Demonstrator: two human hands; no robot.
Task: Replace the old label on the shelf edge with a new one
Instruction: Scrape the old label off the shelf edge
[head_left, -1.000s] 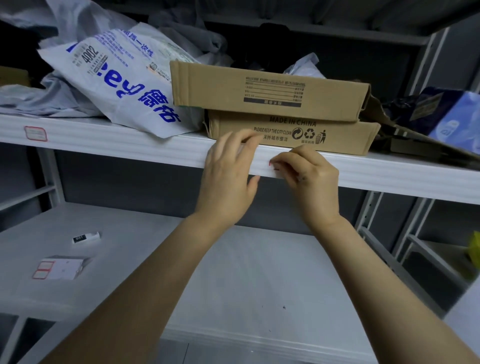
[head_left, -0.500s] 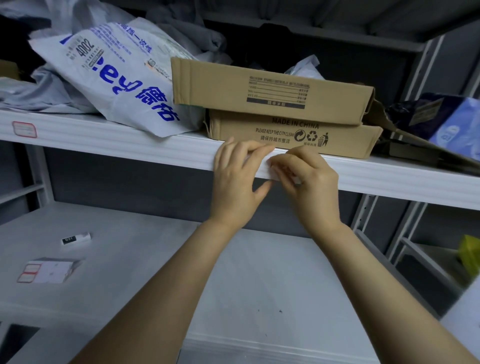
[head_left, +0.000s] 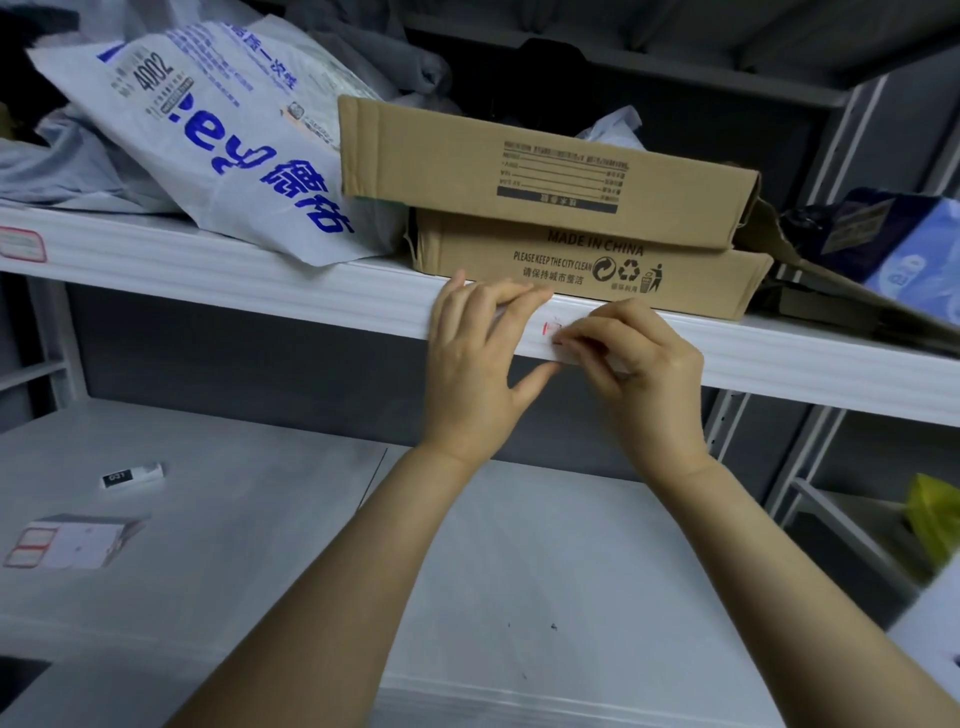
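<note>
Nearest, two bare forearms reach up from the bottom of the view. The left hand (head_left: 475, 364) lies flat against the white shelf edge (head_left: 260, 296), fingers spread over its top lip and thumb below, gripping nothing else. The right hand (head_left: 639, 374) has its fingers curled, fingertips (head_left: 566, 338) pinching at a red-bordered label (head_left: 551, 328) stuck on the shelf edge between the hands; only its left end shows, its long axis running left-right along the edge. On the lower shelf (head_left: 467, 545), left, lie a sheet of labels (head_left: 67, 540) and a small tag (head_left: 130, 475). Farther, two stacked cardboard boxes (head_left: 571, 208) and a printed bag (head_left: 223, 140) rest above; another label (head_left: 21, 244) sits far left.
</note>
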